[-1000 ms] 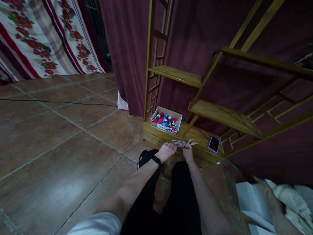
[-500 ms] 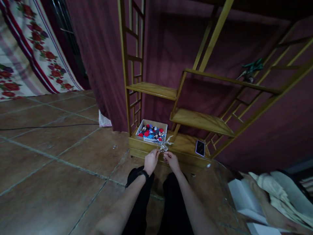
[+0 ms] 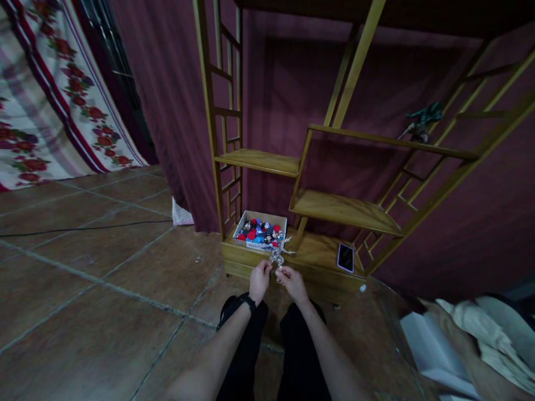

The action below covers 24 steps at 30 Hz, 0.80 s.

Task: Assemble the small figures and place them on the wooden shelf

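A small clear, shiny piece (image 3: 276, 258) is held up between my hands; its exact kind is too small to make out. Fingertips of my left hand (image 3: 259, 279) pinch it from the left, with a dark band on that wrist. From the other side my right hand (image 3: 293, 283) pinches its lower right part. Just behind it a pale, branching piece (image 3: 287, 245) sticks out over the cabinet edge, and I cannot tell if the two are joined. An open cardboard box (image 3: 246, 245) full of small red, blue and black figures stands beyond my hands.
The box rests on the low base of a wooden shelf unit (image 3: 261, 161). A phone (image 3: 345, 258) lies there to the right. A green figure (image 3: 424, 122) stands on a higher shelf. White boxes (image 3: 434, 345) and cloth are on the floor at right.
The view has shifted slightly. My hands have turned the clear piece more upright, and my right fingers now close on it where they were slightly apart from it.
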Motion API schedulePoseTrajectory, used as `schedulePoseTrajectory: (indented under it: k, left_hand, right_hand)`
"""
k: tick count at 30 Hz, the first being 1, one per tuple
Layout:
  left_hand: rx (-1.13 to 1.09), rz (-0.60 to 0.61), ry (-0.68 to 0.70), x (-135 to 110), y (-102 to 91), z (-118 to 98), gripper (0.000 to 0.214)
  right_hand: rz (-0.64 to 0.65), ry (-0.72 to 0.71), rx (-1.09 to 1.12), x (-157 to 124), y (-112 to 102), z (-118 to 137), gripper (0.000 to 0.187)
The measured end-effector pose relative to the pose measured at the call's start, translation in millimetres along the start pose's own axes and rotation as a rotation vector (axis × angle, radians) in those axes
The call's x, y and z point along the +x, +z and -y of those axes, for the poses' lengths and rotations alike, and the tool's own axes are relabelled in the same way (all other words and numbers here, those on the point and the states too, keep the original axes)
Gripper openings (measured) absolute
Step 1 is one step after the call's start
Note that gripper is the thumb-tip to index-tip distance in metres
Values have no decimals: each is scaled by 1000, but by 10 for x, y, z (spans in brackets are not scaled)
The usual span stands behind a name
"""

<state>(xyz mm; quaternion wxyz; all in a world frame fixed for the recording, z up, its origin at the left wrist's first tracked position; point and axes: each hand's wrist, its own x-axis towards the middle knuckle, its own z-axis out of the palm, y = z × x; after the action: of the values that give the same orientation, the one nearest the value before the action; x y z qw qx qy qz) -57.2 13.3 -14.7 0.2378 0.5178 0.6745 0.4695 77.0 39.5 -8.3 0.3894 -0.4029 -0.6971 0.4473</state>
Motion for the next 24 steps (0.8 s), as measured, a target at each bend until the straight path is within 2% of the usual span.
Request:
schedulePoseTrajectory:
  k: [5, 8, 13, 18, 20, 24]
  left_hand:
    - [-505, 83, -122, 25, 138, 39, 19]
    - [-710, 151, -181, 35, 153, 10, 29]
    - [-818, 219, -221, 32, 73, -42, 31]
    - [-898, 319, -314, 17, 45, -44, 30]
    - [-925, 342, -349, 17, 56, -38, 31]
    - [-935, 323, -412, 18, 84, -39, 30]
  right_hand:
    - [-76, 38, 12, -15, -7, 34, 40]
    - [-150, 35, -18, -21, -22, 20, 37]
    - [-229, -29, -48, -23, -41, 64, 29]
    - [-126, -110, -56, -11, -30, 118, 29]
    - [-121, -142, -69, -15, -23, 124, 27]
    - [-119, -178, -109, -39, -19, 135, 25]
